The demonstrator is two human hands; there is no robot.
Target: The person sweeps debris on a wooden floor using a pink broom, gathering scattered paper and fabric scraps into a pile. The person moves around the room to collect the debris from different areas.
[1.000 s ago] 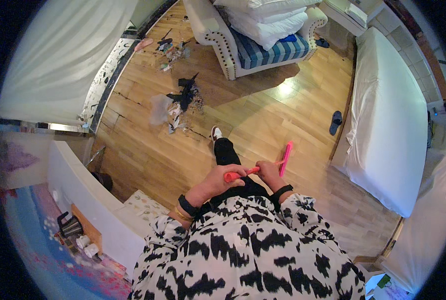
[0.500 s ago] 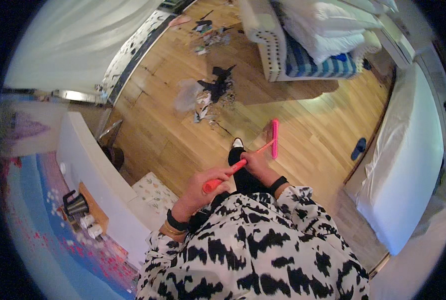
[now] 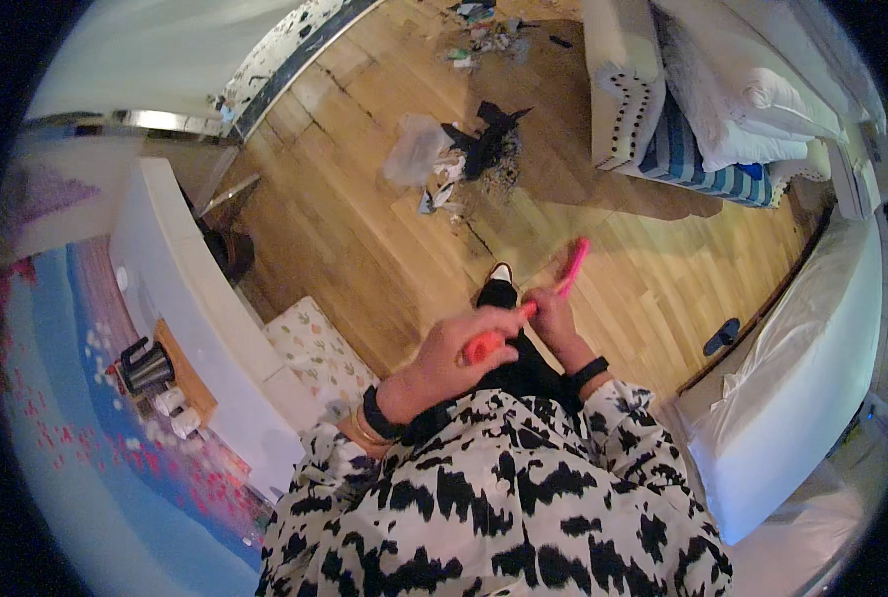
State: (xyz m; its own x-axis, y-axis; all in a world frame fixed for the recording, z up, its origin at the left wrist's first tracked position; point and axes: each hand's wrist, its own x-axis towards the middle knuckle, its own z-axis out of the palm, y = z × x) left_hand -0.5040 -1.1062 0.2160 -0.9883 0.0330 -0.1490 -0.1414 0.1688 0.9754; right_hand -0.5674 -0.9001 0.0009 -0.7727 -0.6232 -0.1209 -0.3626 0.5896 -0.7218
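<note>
Presently | red handle (image 3: pixel 484 346) is enclosed by left grip (image 3: pixel 452 348) at end, right grip (image 3: pixel 554 316) lower, apparently for steering | pink broom head (image 3: pixel 574 266) is positioned apart from scattered debris (image 3: pixel 484 151)

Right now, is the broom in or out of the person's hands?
In: the left hand holds the red handle at its end; the right hand holds it nearer the pink head.

Wood-plank floor (image 3: pixel 653 289), warmly lit
A studded armchair (image 3: pixel 623 60) is set near the floor's far right corner; the right edge is lined by a white-covered bed (image 3: pixel 792 398).
</note>
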